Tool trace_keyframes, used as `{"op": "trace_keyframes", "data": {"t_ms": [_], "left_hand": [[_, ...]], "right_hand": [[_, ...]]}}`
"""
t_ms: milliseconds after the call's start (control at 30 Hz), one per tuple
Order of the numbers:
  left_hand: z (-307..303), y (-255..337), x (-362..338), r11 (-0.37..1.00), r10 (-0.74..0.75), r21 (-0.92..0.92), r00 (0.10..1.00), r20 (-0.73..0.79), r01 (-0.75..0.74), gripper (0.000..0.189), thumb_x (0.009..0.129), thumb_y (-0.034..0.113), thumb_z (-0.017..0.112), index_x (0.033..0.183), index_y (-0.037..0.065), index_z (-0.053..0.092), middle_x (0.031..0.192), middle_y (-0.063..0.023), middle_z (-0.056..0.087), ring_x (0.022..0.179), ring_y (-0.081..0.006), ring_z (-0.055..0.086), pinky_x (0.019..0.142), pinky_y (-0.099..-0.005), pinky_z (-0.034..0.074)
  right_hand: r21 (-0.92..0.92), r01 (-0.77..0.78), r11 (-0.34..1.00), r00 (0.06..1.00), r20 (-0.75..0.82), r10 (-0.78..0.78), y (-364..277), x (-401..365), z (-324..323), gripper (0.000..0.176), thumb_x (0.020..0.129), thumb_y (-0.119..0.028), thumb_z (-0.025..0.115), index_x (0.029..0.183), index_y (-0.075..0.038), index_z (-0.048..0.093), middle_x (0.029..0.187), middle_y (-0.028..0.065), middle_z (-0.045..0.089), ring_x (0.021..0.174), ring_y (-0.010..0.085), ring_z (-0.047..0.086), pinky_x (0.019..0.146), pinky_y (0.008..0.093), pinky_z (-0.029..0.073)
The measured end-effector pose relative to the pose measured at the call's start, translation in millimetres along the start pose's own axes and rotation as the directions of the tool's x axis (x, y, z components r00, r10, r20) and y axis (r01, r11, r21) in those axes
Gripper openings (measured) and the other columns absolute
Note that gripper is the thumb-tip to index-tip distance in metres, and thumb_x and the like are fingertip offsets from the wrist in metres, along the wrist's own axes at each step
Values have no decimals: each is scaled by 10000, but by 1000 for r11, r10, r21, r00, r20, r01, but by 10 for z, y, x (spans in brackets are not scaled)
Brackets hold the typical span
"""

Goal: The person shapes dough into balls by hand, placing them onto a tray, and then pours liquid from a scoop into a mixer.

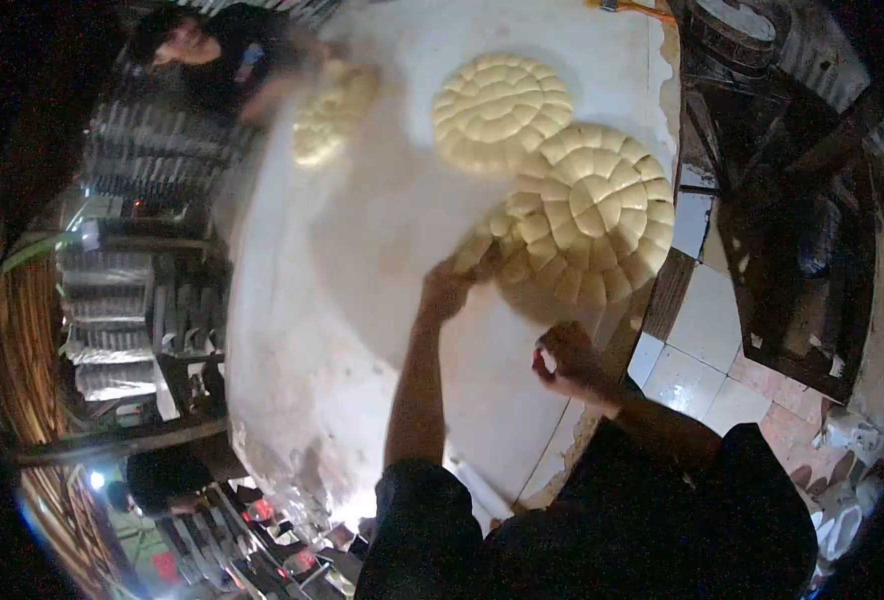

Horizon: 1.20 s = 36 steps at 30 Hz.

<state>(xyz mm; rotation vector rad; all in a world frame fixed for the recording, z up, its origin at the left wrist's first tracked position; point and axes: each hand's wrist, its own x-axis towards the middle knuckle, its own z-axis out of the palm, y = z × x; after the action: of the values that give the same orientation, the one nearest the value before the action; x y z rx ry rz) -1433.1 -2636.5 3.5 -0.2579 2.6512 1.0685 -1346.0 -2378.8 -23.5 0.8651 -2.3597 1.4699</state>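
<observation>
My left hand reaches forward over the pale table. Its fingers are closed on a short row of dough pieces at the left edge of a large round of cut dough. Wedge-shaped pieces in rings make up that round. My right hand hovers just below it, thumb and fingers curled into a ring, with nothing visible between them. Farther up, touching the large round, lies a second round of dough pieces. A smaller cluster of dough pieces sits at the upper left, partly blurred.
Across the table, another person leans in near the small cluster, arm blurred. A rolling pin-like white rod lies by my body. A brush-like tool rests at the far edge. Floor tiles show on the right.
</observation>
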Motion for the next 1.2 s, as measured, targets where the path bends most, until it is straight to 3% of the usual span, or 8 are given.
{"op": "trace_keyframes", "data": {"t_ms": [233,467,667,733,933,1033,1133,1200], "left_hand": [[830,-214,-2212,929,-227,157,852,-472,335,575,839,464,660,1116,-29,555,941,-206,637,884,-348,633,795,-451,504],[1310,-2,-3780,464,-304,-669,604,-736,-581,302,917,42,602,1072,71,344,980,-96,546,904,-150,549,776,-266,456],[1586,-585,-4452,805,-503,-564,292,-814,-183,293,955,208,572,1093,2,416,974,-137,511,898,-203,502,801,-366,431],[3046,-2873,-4549,929,-222,-88,348,-911,360,191,934,162,585,1050,38,497,970,-89,495,866,-225,508,805,-379,438],[1235,-754,-4735,750,-630,-87,667,-397,656,446,887,420,597,1043,3,568,982,-196,539,920,-361,514,809,-480,413],[1089,-1427,-4366,569,61,391,437,-897,724,439,743,470,715,904,79,599,924,-114,576,888,-340,526,823,-498,401],[824,-1272,-3796,803,-305,-99,261,-916,588,500,692,410,788,1004,67,600,1040,-143,592,963,-332,539,874,-463,418],[2374,-3856,-3672,824,201,225,103,-974,520,546,751,318,747,1182,40,560,1191,-169,573,1152,-363,488,1026,-460,356]], "right_hand": [[16,-82,996,984,157,79,-104,12,-21,119,747,-96,656,733,-49,548,736,110,572,757,263,579,695,373,454],[598,-667,444,694,716,78,-1388,-1229,601,313,842,-285,705,972,-63,526,912,71,605,832,178,601,775,322,491],[551,-571,609,812,489,318,-1714,-1381,679,345,891,-304,653,1101,-97,475,943,20,572,737,127,561,719,270,499],[453,-471,757,882,264,391,-1114,-1128,713,336,883,-282,655,1091,-97,467,903,7,558,738,133,542,691,284,479],[54,176,983,804,568,-175,-397,-348,25,238,871,-272,592,909,-53,507,904,107,477,881,267,469,791,404,383],[-42,578,815,666,602,-441,-302,66,340,200,819,-228,607,859,-54,519,892,138,468,893,339,448,798,471,360],[-46,414,909,824,444,-352,-491,179,995,184,782,-195,617,838,-48,520,909,164,477,898,370,451,794,497,360],[91,275,957,840,461,-285,-706,-81,1216,174,774,-166,605,843,-35,515,930,173,494,913,379,459,793,505,368]]}}
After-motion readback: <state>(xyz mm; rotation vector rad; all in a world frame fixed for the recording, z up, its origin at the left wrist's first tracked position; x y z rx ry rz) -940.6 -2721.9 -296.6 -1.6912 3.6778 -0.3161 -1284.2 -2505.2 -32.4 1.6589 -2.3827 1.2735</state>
